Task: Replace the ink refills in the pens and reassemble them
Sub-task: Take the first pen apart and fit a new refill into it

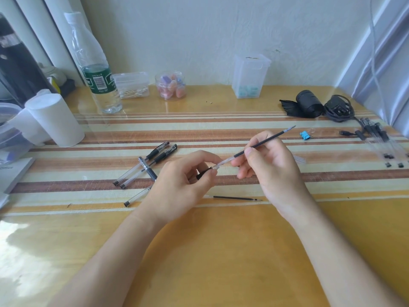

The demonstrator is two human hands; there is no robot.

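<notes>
My left hand [179,185] pinches a pen's clear barrel with a black grip [202,173]. My right hand [267,165] holds a thin black ink refill [265,141] slanting up to the right, its lower end at the barrel's mouth. Another refill [234,198] lies flat on the table just in front of both hands. Three black gel pens [146,165] lie in a loose pile left of my left hand. Several more clear pens [380,140] lie at the far right edge.
Striped mat [110,134] under clear cover on a yellow table. Along the back: water bottle [97,72], cotton-swab box [131,85], jar of erasers [170,86], clear container [250,76], black roll and cable [318,105]. Blue binder clip [306,135]. White paper roll [57,120] at left.
</notes>
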